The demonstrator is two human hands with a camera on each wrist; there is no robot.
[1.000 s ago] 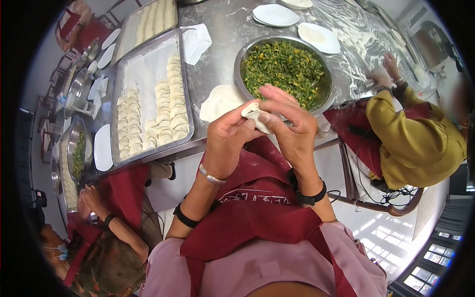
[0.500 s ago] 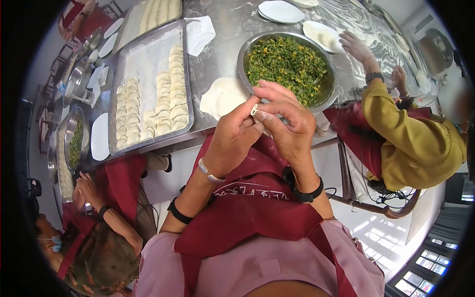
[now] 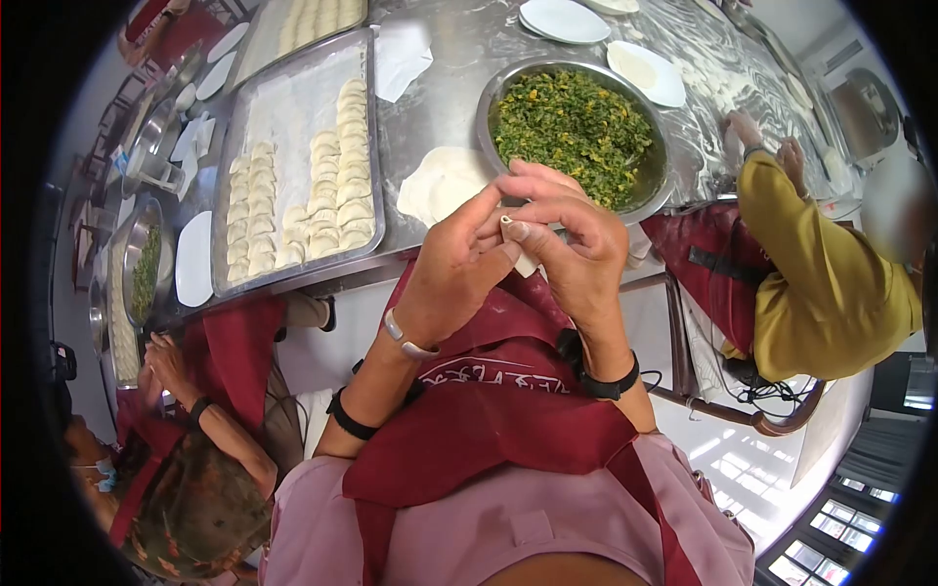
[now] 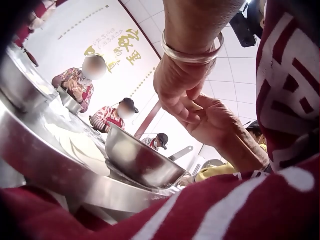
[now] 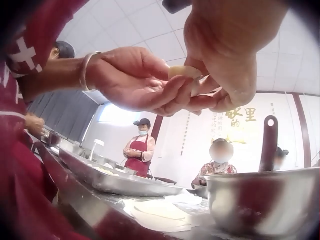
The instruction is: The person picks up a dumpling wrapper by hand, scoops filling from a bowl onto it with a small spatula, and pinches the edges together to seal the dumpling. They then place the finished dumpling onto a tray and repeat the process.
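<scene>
Both hands meet above the table's front edge, around a small folded piece of dough (image 3: 525, 262). The left hand (image 3: 451, 273) pinches it from the left and the right hand (image 3: 578, 249) from the right, thumbs toward each other. In the right wrist view the pale dough (image 5: 183, 71) shows between the fingertips of the left hand (image 5: 135, 80) and the right hand (image 5: 225, 65). The fingers hide much of it. Flat dough wrappers (image 3: 440, 186) lie just beyond the left hand. A steel bowl of chopped green and yellow filling (image 3: 572, 137) stands beyond the right hand.
A metal tray (image 3: 376, 210) with rows of folded dumplings (image 3: 322, 200) is at the left, beside a white cloth (image 3: 401, 61). White plates (image 3: 564, 21) stand at the back. One person in yellow (image 3: 831, 283) sits at the right, another in camouflage (image 3: 200, 498) at the left.
The dough between the fingers has turned from a broad pale face to a narrow folded edge, with its lower part hanging below the fingers. The right-hand neighbour's arm has drawn back from the plate.
</scene>
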